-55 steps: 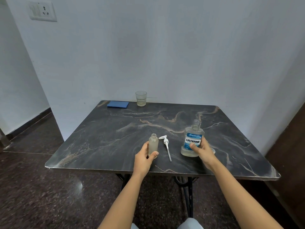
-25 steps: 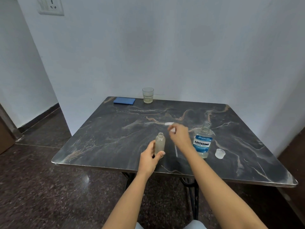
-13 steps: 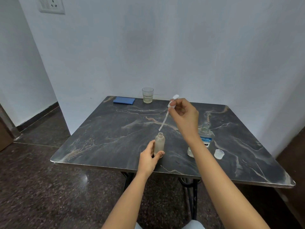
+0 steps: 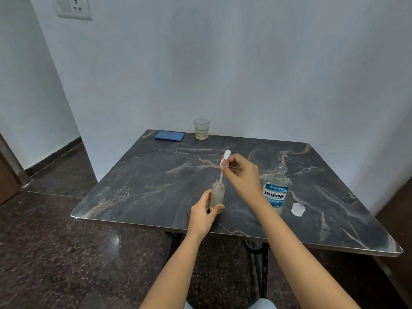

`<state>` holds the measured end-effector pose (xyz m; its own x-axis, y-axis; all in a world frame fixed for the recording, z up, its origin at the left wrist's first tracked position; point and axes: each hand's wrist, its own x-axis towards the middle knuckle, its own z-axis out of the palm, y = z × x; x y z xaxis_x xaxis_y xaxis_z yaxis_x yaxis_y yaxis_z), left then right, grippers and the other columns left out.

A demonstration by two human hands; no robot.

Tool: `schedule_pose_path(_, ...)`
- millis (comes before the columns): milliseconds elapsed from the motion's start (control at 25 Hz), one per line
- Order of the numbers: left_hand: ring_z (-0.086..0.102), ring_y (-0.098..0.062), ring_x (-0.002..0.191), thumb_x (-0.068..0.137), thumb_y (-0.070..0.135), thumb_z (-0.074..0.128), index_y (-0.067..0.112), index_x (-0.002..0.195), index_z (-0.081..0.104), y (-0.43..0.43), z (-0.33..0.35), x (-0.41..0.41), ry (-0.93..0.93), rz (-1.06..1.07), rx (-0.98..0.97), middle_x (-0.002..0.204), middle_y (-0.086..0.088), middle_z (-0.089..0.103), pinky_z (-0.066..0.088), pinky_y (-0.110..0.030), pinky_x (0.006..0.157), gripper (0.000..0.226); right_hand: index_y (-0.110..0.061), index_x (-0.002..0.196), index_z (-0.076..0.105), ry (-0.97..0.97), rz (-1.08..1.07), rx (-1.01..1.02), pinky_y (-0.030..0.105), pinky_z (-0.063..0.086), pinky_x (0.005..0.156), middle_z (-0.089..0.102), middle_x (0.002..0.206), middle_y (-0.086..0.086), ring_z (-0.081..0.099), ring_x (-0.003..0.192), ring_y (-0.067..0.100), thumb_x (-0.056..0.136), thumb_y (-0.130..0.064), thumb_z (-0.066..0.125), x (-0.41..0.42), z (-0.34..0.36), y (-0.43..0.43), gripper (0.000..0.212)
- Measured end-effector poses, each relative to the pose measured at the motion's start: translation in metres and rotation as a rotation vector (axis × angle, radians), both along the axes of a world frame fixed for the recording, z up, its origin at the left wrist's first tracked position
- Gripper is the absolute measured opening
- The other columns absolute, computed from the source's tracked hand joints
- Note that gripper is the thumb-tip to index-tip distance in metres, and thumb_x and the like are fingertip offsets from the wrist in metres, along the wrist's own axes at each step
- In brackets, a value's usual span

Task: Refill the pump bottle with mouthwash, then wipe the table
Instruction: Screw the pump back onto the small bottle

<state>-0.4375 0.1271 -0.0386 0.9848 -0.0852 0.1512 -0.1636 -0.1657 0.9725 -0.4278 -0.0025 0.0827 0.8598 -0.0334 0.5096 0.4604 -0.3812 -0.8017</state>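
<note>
A small frosted pump bottle [image 4: 217,194] stands upright near the front of the dark marble table [image 4: 138,181]. My left hand [image 4: 201,214] grips its lower part. My right hand [image 4: 243,175] pinches the white pump head [image 4: 225,159] above it, and the pump's tube dips into the bottle's neck. The open Listerine mouthwash bottle [image 4: 276,192] stands just right of my right wrist. Its clear cap [image 4: 298,209] lies on the table to its right.
A folded blue cloth [image 4: 169,136] lies at the table's far left corner. A glass [image 4: 201,128] with a little liquid stands beside it against the wall. The table's front edge runs just below my left hand.
My right hand let go of the mouthwash bottle, picked the pump up from the table, raised it, and has now lowered its tube into the bottle's neck. My left hand kept its grip.
</note>
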Motion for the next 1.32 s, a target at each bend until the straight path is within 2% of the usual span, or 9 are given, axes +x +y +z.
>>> schedule_pose_path(200, 0.061, 0.005, 0.105, 0.086, 0.023, 0.070, 0.036, 0.123, 0.051, -0.001, 0.000, 0.001, -0.019, 0.006, 0.000, 0.113, 0.020, 0.064, 0.047, -0.014, 0.089, 0.044, -0.010, 0.088, 0.063, 0.065, 0.062, 0.057, 0.029, 0.056, 0.085, 0.069, 0.096, 0.006, 0.068, 0.093, 0.016, 0.084, -0.007, 0.066, 0.002, -0.016, -0.003, 0.006)
schedule_pose_path(480, 0.061, 0.007, 0.102, 0.086, 0.021, 0.069, 0.036, 0.122, 0.051, -0.001, 0.001, -0.001, -0.017, 0.003, -0.013, 0.110, 0.020, 0.064, 0.048, -0.015, 0.085, 0.043, -0.019, 0.092, 0.056, 0.148, 0.150, 0.095, 0.031, 0.054, 0.091, 0.069, 0.103, 0.004, 0.068, 0.099, 0.014, 0.082, -0.004, 0.068, 0.000, -0.026, -0.006, 0.021)
schedule_pose_path(640, 0.060, 0.007, 0.104, 0.086, 0.023, 0.070, 0.033, 0.125, 0.051, 0.000, -0.001, 0.000, -0.016, 0.004, -0.009, 0.113, 0.020, 0.064, 0.048, -0.016, 0.088, 0.045, -0.013, 0.097, 0.054, 0.175, 0.163, 0.086, 0.033, 0.054, 0.092, 0.067, 0.104, 0.004, 0.067, 0.100, 0.014, 0.082, 0.000, 0.068, 0.000, -0.033, -0.006, 0.025)
schedule_pose_path(920, 0.062, 0.002, 0.106, 0.086, 0.022, 0.070, 0.030, 0.125, 0.054, 0.000, -0.004, 0.002, -0.022, 0.001, -0.013, 0.113, 0.016, 0.067, 0.050, -0.023, 0.092, 0.043, -0.015, 0.103, 0.051, 0.196, 0.173, 0.108, 0.036, 0.054, 0.093, 0.064, 0.108, 0.005, 0.065, 0.101, 0.018, 0.079, -0.002, 0.070, 0.001, -0.042, -0.008, 0.034)
schedule_pose_path(1080, 0.060, 0.007, 0.106, 0.086, 0.022, 0.070, 0.032, 0.125, 0.053, 0.000, -0.003, 0.002, -0.020, 0.003, -0.011, 0.112, 0.021, 0.065, 0.046, -0.015, 0.089, 0.044, -0.017, 0.108, 0.051, 0.190, 0.170, 0.083, 0.032, 0.051, 0.094, 0.063, 0.104, 0.001, 0.062, 0.101, 0.015, 0.078, -0.003, 0.072, 0.001, -0.042, -0.009, 0.039)
schedule_pose_path(1240, 0.061, 0.005, 0.105, 0.085, 0.020, 0.070, 0.035, 0.124, 0.052, -0.001, -0.003, 0.002, -0.021, 0.002, -0.017, 0.112, 0.020, 0.065, 0.048, -0.019, 0.091, 0.045, -0.019, 0.118, 0.047, 0.250, 0.209, 0.138, 0.029, 0.049, 0.096, 0.067, 0.113, 0.002, 0.062, 0.110, 0.013, 0.088, -0.001, 0.057, 0.001, -0.045, -0.011, 0.037)
schedule_pose_path(1320, 0.060, 0.005, 0.107, 0.085, 0.021, 0.070, 0.038, 0.125, 0.051, -0.001, -0.003, 0.002, -0.020, -0.003, -0.022, 0.115, 0.020, 0.064, 0.048, -0.020, 0.093, 0.047, -0.020, 0.118, 0.047, 0.254, 0.202, 0.153, 0.030, 0.051, 0.093, 0.071, 0.110, 0.002, 0.065, 0.106, 0.014, 0.092, -0.002, 0.051, 0.000, -0.048, -0.010, 0.032)
